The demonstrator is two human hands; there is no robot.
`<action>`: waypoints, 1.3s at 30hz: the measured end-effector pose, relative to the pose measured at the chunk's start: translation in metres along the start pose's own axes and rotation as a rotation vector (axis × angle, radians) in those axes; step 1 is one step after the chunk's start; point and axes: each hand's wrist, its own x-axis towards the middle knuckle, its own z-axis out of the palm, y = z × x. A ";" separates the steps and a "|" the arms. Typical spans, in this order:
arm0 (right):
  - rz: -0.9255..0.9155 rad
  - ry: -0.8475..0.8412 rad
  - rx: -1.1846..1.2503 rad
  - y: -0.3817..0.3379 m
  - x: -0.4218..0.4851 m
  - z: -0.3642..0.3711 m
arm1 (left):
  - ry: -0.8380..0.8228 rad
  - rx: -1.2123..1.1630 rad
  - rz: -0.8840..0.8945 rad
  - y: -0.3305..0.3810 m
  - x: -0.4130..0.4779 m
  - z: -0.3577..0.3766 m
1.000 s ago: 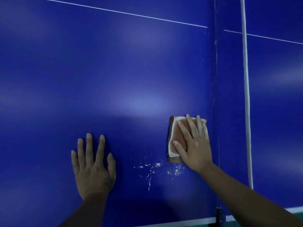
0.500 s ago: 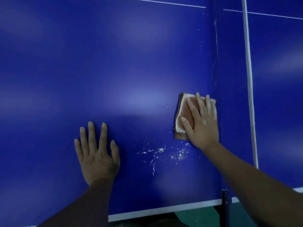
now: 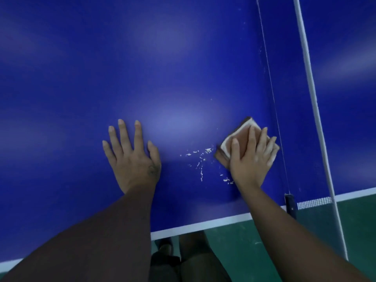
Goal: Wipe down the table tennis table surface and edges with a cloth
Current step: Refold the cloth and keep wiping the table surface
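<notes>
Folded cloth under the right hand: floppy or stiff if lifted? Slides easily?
Likely floppy: the cloth shows soft folded layers under the right hand. Probably slides easily: the table looks glossy. Flat, so unlikely to roll.

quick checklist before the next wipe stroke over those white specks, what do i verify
1. Cloth under the right hand, fingers straight on top: ok.
2. Cloth folded and lying on the table: ok.
3. White specks cleared: not ok, they lie just left of the cloth.
4. Left hand flat on the table, apart from the specks: ok.
5. Cloth clear of the net: cannot tell, its right corner sits very close.
6. Cloth's underside clean: cannot tell, hidden.
</notes>
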 end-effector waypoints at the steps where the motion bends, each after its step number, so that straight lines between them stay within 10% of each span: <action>1: 0.053 0.010 0.012 -0.011 0.006 0.002 | 0.000 -0.005 -0.003 0.000 0.000 0.000; 5: 0.079 0.010 0.025 -0.059 0.024 0.012 | -0.001 -0.007 -0.012 0.000 0.001 0.002; 17: -0.735 -0.092 -0.031 -0.019 -0.083 0.014 | -0.049 -0.023 -0.036 -0.002 0.002 -0.001; 28: -0.312 -0.096 0.040 -0.102 0.105 0.005 | -0.039 0.016 -0.047 0.000 0.002 0.005; 39: -0.921 -0.137 -0.001 -0.018 -0.090 0.013 | -0.043 -0.007 -0.041 -0.001 0.002 0.002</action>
